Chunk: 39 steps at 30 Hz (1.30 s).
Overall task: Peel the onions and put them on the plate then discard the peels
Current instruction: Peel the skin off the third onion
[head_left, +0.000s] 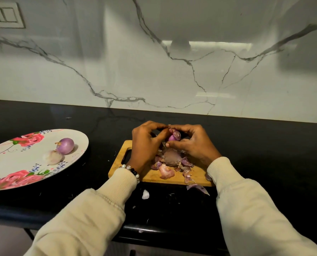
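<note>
A small purple onion (173, 137) is held above the wooden cutting board (150, 175), partly hidden by my fingers. My left hand (146, 145) grips it from the left. My right hand (191, 143) holds it from the right, fingertips pinching a flap of loose skin at its top. A pile of purple and pink peels (172, 163) lies on the board under my hands. On the floral plate (11, 163) at the left rest a peeled purple onion (65, 145) and a paler peeled one (52, 156).
The black counter (264, 145) carries the board and plate. Stray peel pieces (198, 188) and a white scrap (145, 194) lie in front of the board near the counter's front edge. A marble wall (154, 61) rises behind.
</note>
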Each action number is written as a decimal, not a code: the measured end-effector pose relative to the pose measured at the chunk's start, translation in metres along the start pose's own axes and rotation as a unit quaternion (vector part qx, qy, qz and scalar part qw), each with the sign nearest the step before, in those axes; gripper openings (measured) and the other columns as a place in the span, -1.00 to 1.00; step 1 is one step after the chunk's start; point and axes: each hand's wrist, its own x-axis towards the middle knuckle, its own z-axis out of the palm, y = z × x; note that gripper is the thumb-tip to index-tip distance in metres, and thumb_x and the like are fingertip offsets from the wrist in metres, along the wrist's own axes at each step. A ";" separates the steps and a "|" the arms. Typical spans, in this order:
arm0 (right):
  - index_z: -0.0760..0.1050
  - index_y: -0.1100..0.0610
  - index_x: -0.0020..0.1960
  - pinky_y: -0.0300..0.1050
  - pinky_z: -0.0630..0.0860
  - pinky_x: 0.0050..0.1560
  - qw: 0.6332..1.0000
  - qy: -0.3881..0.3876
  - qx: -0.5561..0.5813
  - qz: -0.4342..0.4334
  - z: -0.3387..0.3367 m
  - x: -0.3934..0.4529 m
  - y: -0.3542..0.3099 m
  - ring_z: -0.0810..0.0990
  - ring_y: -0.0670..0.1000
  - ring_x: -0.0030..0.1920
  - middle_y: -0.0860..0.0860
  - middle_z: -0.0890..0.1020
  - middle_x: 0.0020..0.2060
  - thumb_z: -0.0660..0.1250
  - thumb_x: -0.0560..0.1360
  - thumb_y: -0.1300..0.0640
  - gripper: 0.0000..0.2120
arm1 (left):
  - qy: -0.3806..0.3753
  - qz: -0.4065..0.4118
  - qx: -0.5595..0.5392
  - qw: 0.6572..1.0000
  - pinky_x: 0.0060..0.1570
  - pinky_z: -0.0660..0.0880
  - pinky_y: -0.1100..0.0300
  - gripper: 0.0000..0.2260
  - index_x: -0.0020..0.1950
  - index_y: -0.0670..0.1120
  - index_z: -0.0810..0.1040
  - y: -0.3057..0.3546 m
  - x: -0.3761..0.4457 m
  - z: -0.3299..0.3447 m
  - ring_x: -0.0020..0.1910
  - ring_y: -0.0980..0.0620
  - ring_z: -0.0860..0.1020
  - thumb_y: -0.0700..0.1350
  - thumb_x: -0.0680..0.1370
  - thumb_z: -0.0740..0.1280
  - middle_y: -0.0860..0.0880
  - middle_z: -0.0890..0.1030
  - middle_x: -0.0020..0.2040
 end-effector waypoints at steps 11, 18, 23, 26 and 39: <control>0.64 0.07 0.18 -0.02 0.63 0.12 0.992 0.032 -0.116 -0.021 0.004 0.000 -0.005 0.61 -0.03 0.05 0.01 0.58 0.02 0.66 0.24 0.13 -0.47 | 0.001 -0.146 -0.102 0.984 -0.29 0.64 0.00 -0.96 -0.11 -0.09 0.68 0.002 0.000 0.003 -0.24 -0.02 0.66 -0.20 0.50 0.44 -0.02 0.68 -0.19; 0.63 0.09 0.19 -0.03 0.63 0.12 0.990 0.040 -0.135 -0.023 0.005 -0.001 -0.006 0.61 -0.02 0.05 0.02 0.58 0.03 0.66 0.24 0.10 -0.46 | 0.001 -0.196 -0.133 0.971 -0.30 0.64 0.05 -0.95 -0.11 -0.11 0.67 0.006 0.000 0.005 -0.22 -0.02 0.67 -0.22 0.53 0.41 -0.04 0.68 -0.19; 0.64 0.08 0.18 0.00 0.62 0.12 0.989 0.054 -0.136 -0.018 0.004 -0.001 -0.005 0.61 -0.01 0.06 0.02 0.58 0.03 0.67 0.22 0.09 -0.45 | 0.000 -0.204 -0.122 0.971 -0.41 0.53 0.25 -0.96 -0.10 -0.15 0.66 0.010 -0.001 0.003 -0.35 0.13 0.61 -0.23 0.52 0.42 -0.07 0.67 -0.17; 0.64 0.07 0.18 0.00 0.61 0.14 0.988 0.063 -0.137 -0.015 0.001 0.000 -0.005 0.60 -0.03 0.07 0.01 0.58 0.04 0.67 0.23 0.11 -0.46 | 0.007 -0.202 -0.108 0.973 -0.42 0.48 0.28 -0.93 -0.13 -0.13 0.66 0.010 0.000 0.003 -0.37 0.14 0.55 -0.24 0.53 0.40 -0.06 0.66 -0.19; 0.62 0.07 0.22 -0.06 0.61 0.14 0.986 0.049 -0.158 -0.022 0.002 0.000 -0.005 0.58 -0.04 0.07 0.01 0.56 0.04 0.65 0.26 0.12 -0.46 | -0.006 -0.208 -0.144 0.967 -0.34 0.56 0.14 -0.93 -0.12 -0.14 0.70 0.007 0.001 0.004 -0.26 0.03 0.63 -0.16 0.52 0.44 -0.06 0.69 -0.19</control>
